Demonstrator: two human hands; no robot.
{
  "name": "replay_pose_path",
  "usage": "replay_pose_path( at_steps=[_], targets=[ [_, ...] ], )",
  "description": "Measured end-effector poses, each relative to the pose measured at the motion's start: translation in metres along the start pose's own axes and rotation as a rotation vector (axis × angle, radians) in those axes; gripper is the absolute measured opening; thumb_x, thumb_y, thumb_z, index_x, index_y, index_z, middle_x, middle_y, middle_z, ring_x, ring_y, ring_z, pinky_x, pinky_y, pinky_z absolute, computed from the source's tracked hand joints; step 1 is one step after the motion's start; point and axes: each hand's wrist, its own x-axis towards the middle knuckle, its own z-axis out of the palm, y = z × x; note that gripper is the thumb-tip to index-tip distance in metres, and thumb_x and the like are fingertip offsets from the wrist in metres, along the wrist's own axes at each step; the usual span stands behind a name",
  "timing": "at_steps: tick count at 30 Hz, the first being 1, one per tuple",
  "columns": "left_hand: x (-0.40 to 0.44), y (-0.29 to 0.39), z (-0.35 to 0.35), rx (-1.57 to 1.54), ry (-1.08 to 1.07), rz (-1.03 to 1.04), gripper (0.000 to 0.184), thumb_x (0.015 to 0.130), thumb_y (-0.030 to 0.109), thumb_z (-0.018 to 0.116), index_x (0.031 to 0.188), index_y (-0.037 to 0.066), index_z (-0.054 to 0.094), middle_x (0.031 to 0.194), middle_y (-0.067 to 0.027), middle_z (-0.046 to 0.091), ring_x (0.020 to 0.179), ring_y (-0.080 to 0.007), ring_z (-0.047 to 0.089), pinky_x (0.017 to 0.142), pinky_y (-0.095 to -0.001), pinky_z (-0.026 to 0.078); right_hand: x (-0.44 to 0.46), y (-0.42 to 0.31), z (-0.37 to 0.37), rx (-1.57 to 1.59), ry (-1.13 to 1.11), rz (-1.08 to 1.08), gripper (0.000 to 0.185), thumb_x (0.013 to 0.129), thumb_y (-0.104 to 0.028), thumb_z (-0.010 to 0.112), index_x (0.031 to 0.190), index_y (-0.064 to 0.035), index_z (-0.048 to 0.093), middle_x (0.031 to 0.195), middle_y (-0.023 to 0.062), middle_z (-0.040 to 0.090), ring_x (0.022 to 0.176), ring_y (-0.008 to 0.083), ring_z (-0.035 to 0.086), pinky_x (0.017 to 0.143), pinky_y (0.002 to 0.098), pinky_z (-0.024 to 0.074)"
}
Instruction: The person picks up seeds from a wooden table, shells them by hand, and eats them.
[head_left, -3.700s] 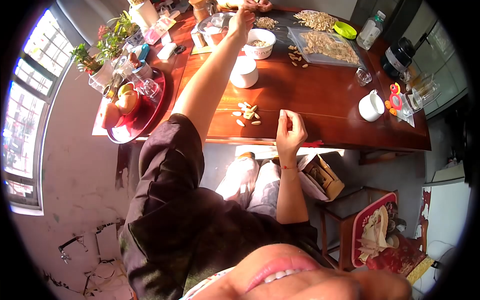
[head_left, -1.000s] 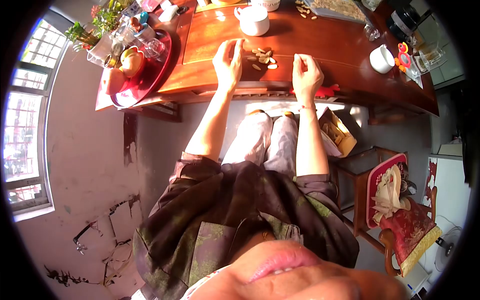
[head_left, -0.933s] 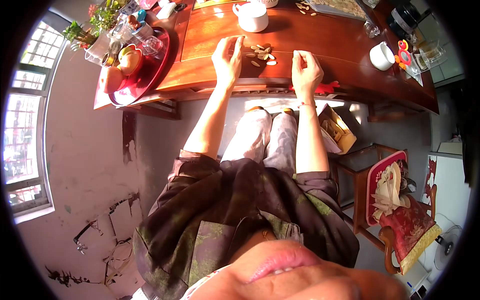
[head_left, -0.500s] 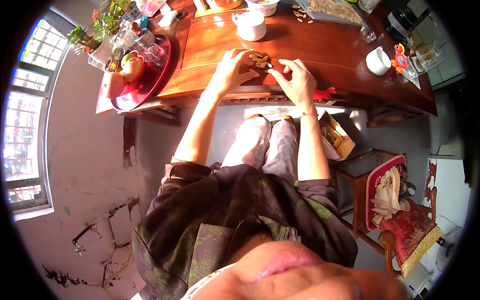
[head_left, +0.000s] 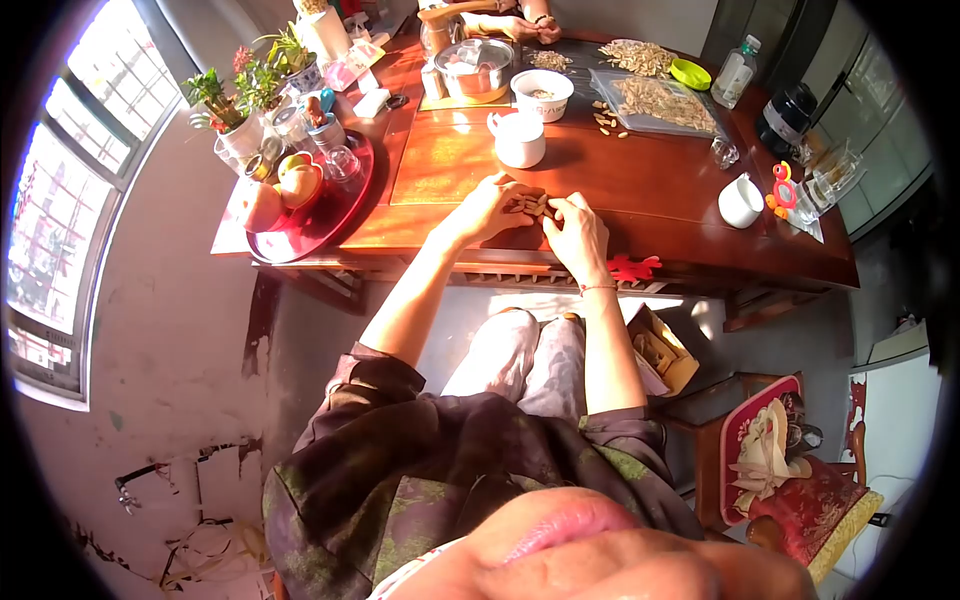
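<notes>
- Nearest: open cardboard box [head_left: 680,375] low, below the near table edge. Red cutout [head_left: 634,268] at that edge, right of the hands.
- Right hand [head_left: 580,238]: at the right side of the small nut or seed pile [head_left: 535,204], fingertips drawn in narrow. Can't tell if a piece is pinched between them.
- Left hand [head_left: 485,212]: thumb and fingers apart, bracketing the pile from the left. No firm grip visible.
- Pile: on the wooden table [head_left: 440,155], near side, between the hands, partly hidden by fingers.
- Step in hand, my read: two-handed fingertip work at the pile; gathering vs picking out, can't tell.
- Next move calls for: light fingertip control, left side kept as a fence so loose pieces don't scatter. Judgement only.
- Left: red tray [head_left: 350,224] with fruit. Right: white mug [head_left: 741,204], upright.
- Beyond the pile: white cup [head_left: 520,145], then white tub [head_left: 543,100], contents unclear.
- Far: clear plastic bag [head_left: 662,103] with a pale shell-like heap, right; lidded pot [head_left: 474,75], left.
- Farthest: another person's hands [head_left: 533,29], details too small.
</notes>
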Motion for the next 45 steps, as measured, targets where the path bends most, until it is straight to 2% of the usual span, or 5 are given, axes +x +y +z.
replay_pose_path(
  at_steps=[7, 12, 23, 37, 45],
  targets=[
    [-0.002, -0.002, -0.003, 0.093, 0.033, 0.067, 0.038, 0.071, 0.005, 0.067, 0.109, 0.009, 0.063, 0.097, -0.015, 0.059, 0.094, -0.0304, 0.055, 0.084, -0.0382, 0.047, 0.006, -0.002, 0.004, -0.033, -0.076, 0.002, 0.018, 0.076, -0.015, 0.064, 0.093, -0.0078, 0.063, 0.084, 0.0073, 0.055, 0.077, 0.0281, 0.059, 0.065, 0.0386, 0.0482],
    [0.002, -0.008, 0.005, 0.05, 0.057, 0.061, 0.029, 0.07, 0.003, 0.064, 0.099, 0.001, 0.064, 0.092, -0.0184, 0.057, 0.089, -0.0342, 0.054, 0.081, -0.0387, 0.045, 0.01, -0.008, 0.004, -0.034, -0.131, 0.019, 0.015, 0.075, -0.008, 0.06, 0.09, -0.0041, 0.062, 0.091, 0.013, 0.055, 0.082, 0.0328, 0.059, 0.07, 0.0421, 0.0493],
    [0.006, 0.006, 0.017, 0.022, 0.114, -0.004, 0.017, 0.079, 0.002, 0.056, 0.095, 0.0, 0.062, 0.091, -0.0179, 0.058, 0.086, -0.0321, 0.058, 0.075, -0.0367, 0.048, 0.012, -0.005, 0.017, -0.029, -0.016, -0.011, 0.018, 0.07, -0.002, 0.059, 0.088, 0.0002, 0.061, 0.09, 0.0184, 0.056, 0.083, 0.0359, 0.058, 0.072, 0.0427, 0.0493],
    [0.006, 0.01, 0.012, 0.02, 0.143, 0.061, 0.015, 0.077, 0.002, 0.057, 0.091, 0.001, 0.061, 0.087, -0.0164, 0.059, 0.082, -0.0323, 0.057, 0.074, -0.0367, 0.047, 0.014, -0.008, 0.026, 0.019, 0.061, -0.026, 0.019, 0.07, 0.001, 0.058, 0.088, 0.0003, 0.06, 0.086, 0.0193, 0.057, 0.082, 0.0377, 0.057, 0.073, 0.0433, 0.0478],
    [0.004, 0.005, 0.022, -0.167, 0.225, -0.109, 0.009, 0.076, 0.0, 0.059, 0.084, -0.001, 0.062, 0.08, -0.0156, 0.064, 0.078, -0.027, 0.064, 0.072, -0.0332, 0.05, 0.014, -0.015, 0.026, 0.019, 0.081, 0.021, 0.016, 0.071, -0.001, 0.06, 0.087, -0.0008, 0.06, 0.086, 0.0187, 0.058, 0.08, 0.0376, 0.058, 0.07, 0.0442, 0.0482]
  ],
)
